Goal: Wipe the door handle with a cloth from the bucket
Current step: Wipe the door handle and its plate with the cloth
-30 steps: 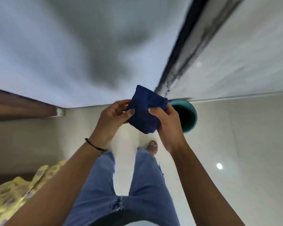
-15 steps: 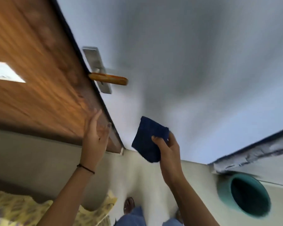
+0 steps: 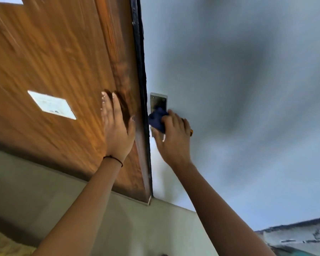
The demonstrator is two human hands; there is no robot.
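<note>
— Near field first?

— Two bare forearms rising from the lower edge. Thin black band [image 3: 112, 158] on the left wrist. Patch of yellow patterned fabric [image 3: 6, 244] at the bottom left corner, too blurred to identify.

— Left hand?

— Left hand [image 3: 117, 126] spread flat, fingers extended and together, thumb out to the side. Palm pressed against the brown wooden door leaf [image 3: 63, 58], close beside its dark edge [image 3: 139, 71]. Holding nothing.

— Right hand?

— Right hand [image 3: 174, 137] curled closed around a dark blue cloth [image 3: 157, 118]. Cloth bunched between fingers and thumb, pressed onto the door handle [image 3: 191, 133]. Handle almost wholly covered; only a small orange tip showing past the knuckles. Cloth also overlapping the lower part of the metal backplate [image 3: 158, 102], two screws visible near its top.

— Surface carrying the handle?

— Grey-blue door face [image 3: 238, 71], smooth, with a broad soft shadow across it. Backplate mounted just beside the dark edge.

— Further out?

— White rectangular label [image 3: 51, 104] stuck on the wooden leaf, well to the left of the flat hand; print unreadable. Pale floor [image 3: 127, 218] below the doors. Scuffed, dark-edged frame [image 3: 299, 235] at the lower right corner. Sliver of teal at the very bottom right, cannot tell what.
</note>
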